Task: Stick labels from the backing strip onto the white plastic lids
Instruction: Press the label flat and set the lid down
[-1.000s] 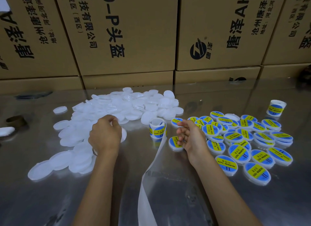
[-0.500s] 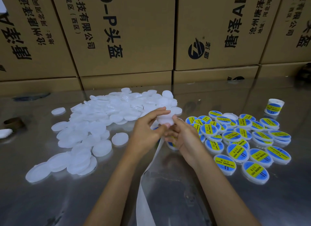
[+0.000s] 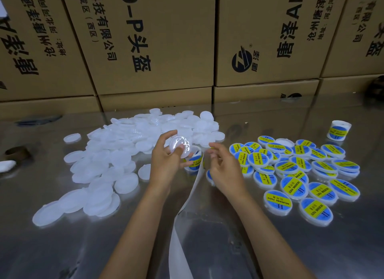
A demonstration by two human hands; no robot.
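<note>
Left hand (image 3: pixel 166 162): grips one round white plastic lid (image 3: pixel 180 147) above the shiny metal tabletop (image 3: pixel 207 237); lid tilted toward the camera
Right hand (image 3: pixel 223 167): fingers loosely curled — whether it pinches a label, cannot tell
Label roll (image 3: pixel 194 159): between the hands; white backing strip (image 3: pixel 182 216) trails toward the camera
Bare lids (image 3: pixel 108 164): heaped left
Labelled blue-and-yellow lids (image 3: pixel 301 175): clustered right

One view only, head cam, wide-angle, looks fwd and down over the table (image 3: pixel 291 247) from the person's side. Both forearms enter from bottom edge; left hand (image 3: pixel 166 164) and right hand (image 3: pixel 223 170) sit near, mid-frame. Boxes (image 3: pixel 158 40) fill the top, edges bowed by the lens. No 2nd view to overlap
</note>
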